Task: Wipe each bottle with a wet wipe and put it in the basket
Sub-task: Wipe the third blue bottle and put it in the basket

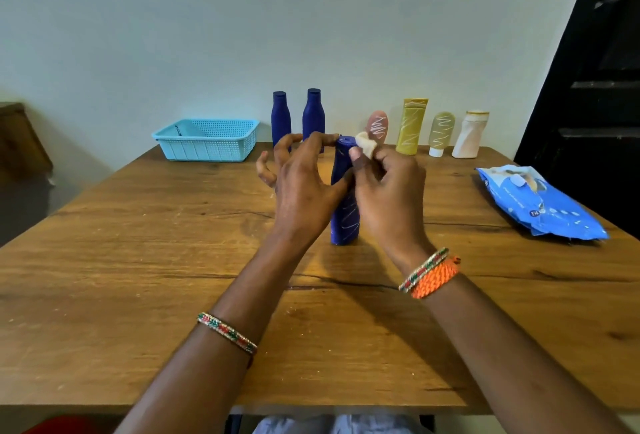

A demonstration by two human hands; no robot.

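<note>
The hands hide the blue bottle's (344, 215) middle; pack (540, 203) print unreadable.

The basket (206, 139) sits left of the bottle row (381, 125); wipes pack (540, 203) lies right.

The bottle in front (344, 211) is dark blue with pale squiggly lines on it, and the wipe (366, 145) at its cap is off-white. Two more dark blue bottles (298, 118) at the back, then a pink one (377, 127), a mustard yellow tube (411, 127) and an olive one (440, 130), all with white zigzags. The basket (207, 140) is light blue mesh, the wipes pack (538, 203) bright blue, and the desk (138, 260) is brown woodgrain.
</note>
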